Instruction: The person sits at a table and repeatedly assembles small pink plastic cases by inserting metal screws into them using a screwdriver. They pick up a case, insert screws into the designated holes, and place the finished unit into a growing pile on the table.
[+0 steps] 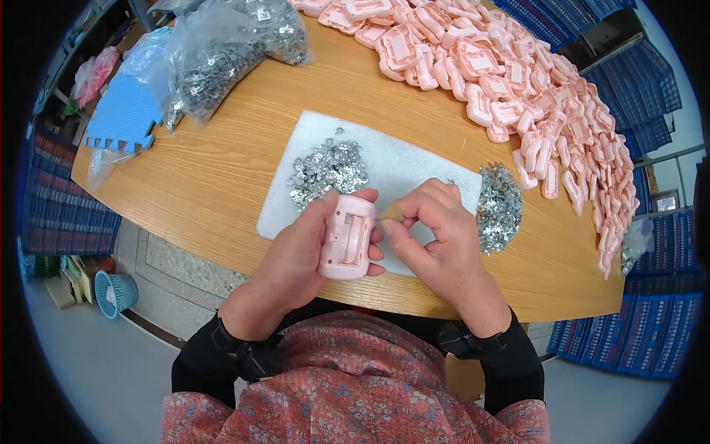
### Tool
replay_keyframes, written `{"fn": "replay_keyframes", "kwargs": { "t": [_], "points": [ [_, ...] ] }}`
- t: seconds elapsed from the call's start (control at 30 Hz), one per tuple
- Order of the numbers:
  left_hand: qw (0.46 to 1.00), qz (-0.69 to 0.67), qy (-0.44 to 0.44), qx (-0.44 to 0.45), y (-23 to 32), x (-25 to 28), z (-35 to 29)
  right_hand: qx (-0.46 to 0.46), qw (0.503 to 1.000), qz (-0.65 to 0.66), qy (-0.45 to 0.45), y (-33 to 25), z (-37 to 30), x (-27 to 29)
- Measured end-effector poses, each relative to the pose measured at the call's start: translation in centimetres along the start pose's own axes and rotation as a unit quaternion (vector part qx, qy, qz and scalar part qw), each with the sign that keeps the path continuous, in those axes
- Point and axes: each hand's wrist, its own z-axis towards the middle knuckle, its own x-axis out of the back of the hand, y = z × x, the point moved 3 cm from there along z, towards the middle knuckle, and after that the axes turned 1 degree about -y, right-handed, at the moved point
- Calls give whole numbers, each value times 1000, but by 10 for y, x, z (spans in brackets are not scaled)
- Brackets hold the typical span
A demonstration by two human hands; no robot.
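My left hand [285, 255] is closed around a pink plastic housing [335, 259] and holds it upright above a white foam sheet. The housing's side with a long recessed battery slot faces up, and some metal shows at the slot's upper end. Between the thumb and fingers of my right hand [444, 240] is a small tan-handled pick [393, 212]. Its thin dark tip points at the housing's right edge; whether it touches, I cannot tell. On the white foam sheet [414, 164], left of centre, lies a pile of small silver metal contacts [329, 169].
Another heap of metal pieces [499, 211] sits at the sheet's right edge. Many pink housings [473, 63] cover the table's far right side. Clear bags of metal parts [214, 59] and a blue foam mat [122, 111] lie far left. A blue basket [116, 294] stands on the floor.
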Motion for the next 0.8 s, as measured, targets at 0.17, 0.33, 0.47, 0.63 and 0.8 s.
{"fn": "replay_keyframes", "kwargs": {
  "t": [0.17, 0.33, 0.47, 0.63, 0.8],
  "points": [
    [999, 18, 15, 26, -3, -14, 1, 24, 999, -42, -7, 2, -2, -1],
    [998, 42, 6, 39, -8, -14, 5, 29, 998, -53, 3, 2, -7, -1],
    [998, 28, 23, 41, -10, -18, 7, 45, 994, -102, 16, -1, -10, -1],
    [998, 32, 12, 50, -12, -12, 12, 8, 994, -109, 21, -2, -17, 3],
    [998, 27, -1, 49, -12, -11, 12, -84, 996, 3, 37, -4, -17, 7]
  ]
}}
